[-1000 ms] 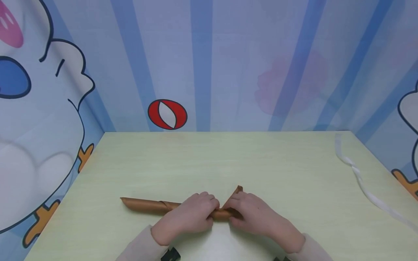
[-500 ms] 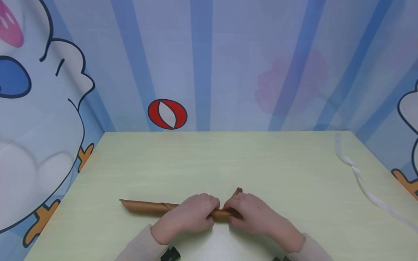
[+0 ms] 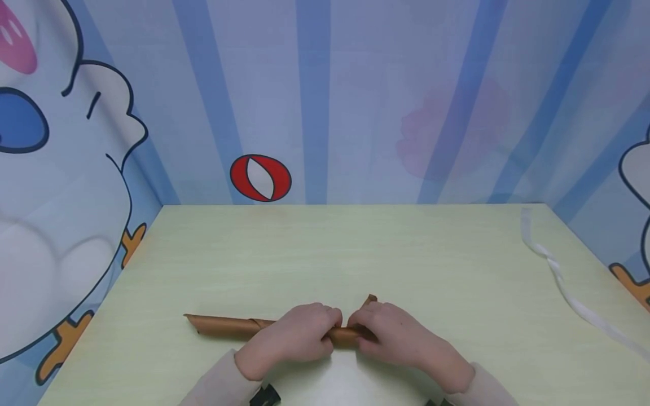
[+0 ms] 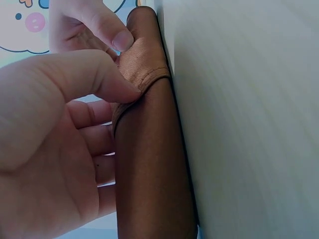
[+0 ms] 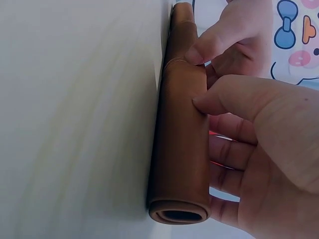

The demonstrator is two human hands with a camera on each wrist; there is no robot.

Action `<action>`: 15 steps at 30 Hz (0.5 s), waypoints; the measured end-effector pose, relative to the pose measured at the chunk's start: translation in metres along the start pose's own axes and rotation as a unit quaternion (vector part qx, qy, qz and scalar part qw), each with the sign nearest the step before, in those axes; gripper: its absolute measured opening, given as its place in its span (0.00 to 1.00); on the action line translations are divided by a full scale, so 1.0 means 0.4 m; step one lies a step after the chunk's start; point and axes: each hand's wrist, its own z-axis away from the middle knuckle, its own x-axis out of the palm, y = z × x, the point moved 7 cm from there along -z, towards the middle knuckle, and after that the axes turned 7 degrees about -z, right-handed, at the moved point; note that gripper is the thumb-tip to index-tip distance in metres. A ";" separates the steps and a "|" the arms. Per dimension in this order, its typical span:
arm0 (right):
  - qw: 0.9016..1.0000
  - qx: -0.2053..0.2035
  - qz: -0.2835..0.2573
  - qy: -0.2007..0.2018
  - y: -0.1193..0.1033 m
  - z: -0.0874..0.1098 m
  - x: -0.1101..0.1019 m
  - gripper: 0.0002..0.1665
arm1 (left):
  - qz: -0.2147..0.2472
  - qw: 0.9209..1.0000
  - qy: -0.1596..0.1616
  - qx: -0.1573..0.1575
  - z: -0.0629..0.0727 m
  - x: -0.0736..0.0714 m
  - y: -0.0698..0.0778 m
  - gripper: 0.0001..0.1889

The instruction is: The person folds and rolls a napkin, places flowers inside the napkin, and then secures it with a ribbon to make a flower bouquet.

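Observation:
A rolled brown cloth (image 3: 223,325), smooth and slightly shiny, lies crosswise near the front of the table. In the left wrist view the roll (image 4: 154,159) has a folded edge and a stitched seam by the thumb. My left hand (image 3: 299,332) grips its middle, thumb on the near side and fingers behind. Just to the right, my right hand (image 3: 393,332) holds it the same way. A short flap (image 3: 372,298) of the cloth sticks up behind the right hand. The right wrist view shows the coiled end of the roll (image 5: 179,211).
On the right of the pale table (image 3: 325,254) lies a twisted white ribbon (image 3: 574,301). Behind stands a blue striped backdrop (image 3: 355,101) printed with cartoon figures and a red-and-white ball.
The roll's left end has shifted slightly toward the front and left, and the flap has sunk a little. Both hands keep their grip and have moved only slightly toward the front.

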 end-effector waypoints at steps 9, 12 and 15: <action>1.000 0.012 0.000 -0.005 0.007 -0.003 0.006 0.07 | 0.011 1.000 0.009 0.008 0.001 -0.005 0.006 0.12; 1.000 0.016 -0.001 -0.005 0.010 -0.004 0.007 0.07 | 0.010 1.000 0.011 0.015 0.002 -0.006 0.010 0.12; 1.000 0.012 -0.002 -0.003 0.009 -0.004 0.007 0.07 | 0.009 1.000 0.012 0.016 0.002 -0.005 0.009 0.11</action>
